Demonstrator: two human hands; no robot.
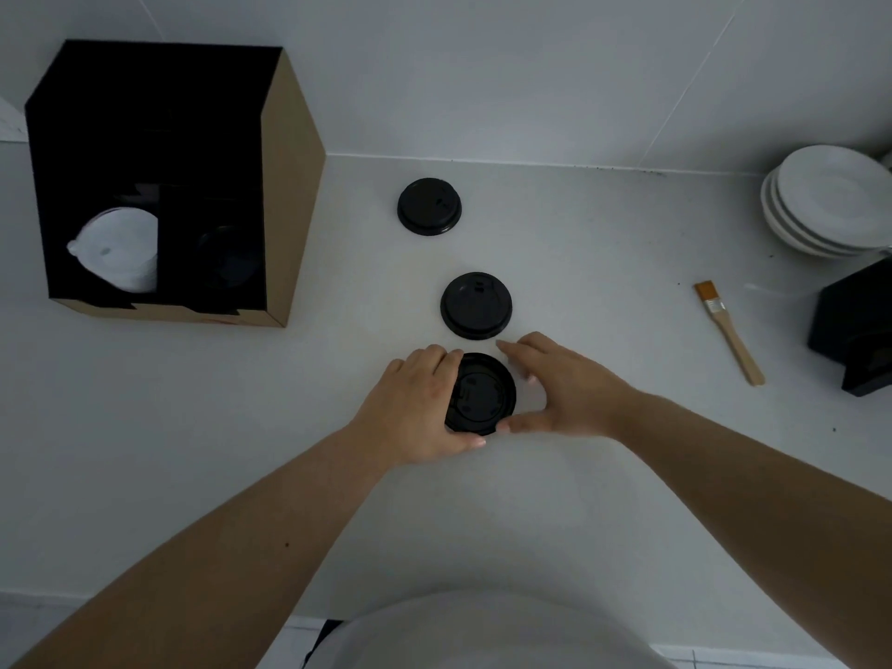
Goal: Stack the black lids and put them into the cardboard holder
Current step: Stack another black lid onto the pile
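Note:
Three black lids lie in a row on the white counter. The nearest lid (480,394) is gripped at its left rim by my left hand (415,412). My right hand (560,386) curves around its right side with thumb and fingers spread, thumb tip at the rim. A second lid (476,305) lies just beyond my fingers. The third lid (429,206) sits farther back. The cardboard holder (289,195) stands at the far left; its left slot holds white lids (120,251), and its right slot is dark with a faint black lid inside.
A stack of white plates (830,205) stands at the back right. A small brush with a wooden handle (729,333) lies right of the lids. A black box (854,330) sits at the right edge. The wall runs behind the counter.

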